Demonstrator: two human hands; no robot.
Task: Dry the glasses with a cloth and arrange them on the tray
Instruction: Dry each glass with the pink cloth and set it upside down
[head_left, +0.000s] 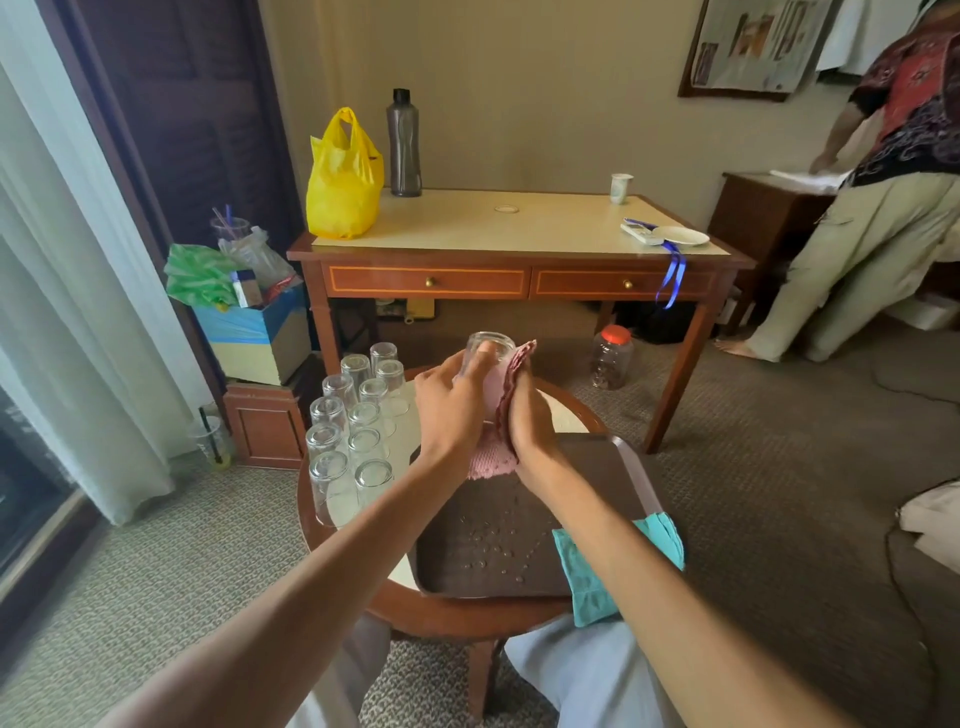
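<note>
One glass (488, 347) is in work. The fingers (467, 374) of your left hand (449, 410) curl round its side and hold it in the air above the far end of the tray (493, 545). Your right hand (530, 415) cups a pink cloth (493, 457) against the other side of the glass, with its fingers close together behind the fabric. The loose end of the cloth hangs down between your palms. Whether your thumb pinches the cloth, I cannot tell.

Below your hands, the tray holds no glass at all, only scattered water drops (488, 551) on its dark bottom. So nothing is arranged yet, and the tray itself looks as if it wants a wipe.

Left of the tray, about eleven glasses (343, 415) stand upside down in two rows on the round table (441, 613), apart from the tray. Whether they are wet or dry cannot be seen. A teal cloth (587, 571) lies at the near right corner of the tray, half off the table.

By my reckoning you are at the very start: the first glass is being dried, and all the rest is left to do.
</note>
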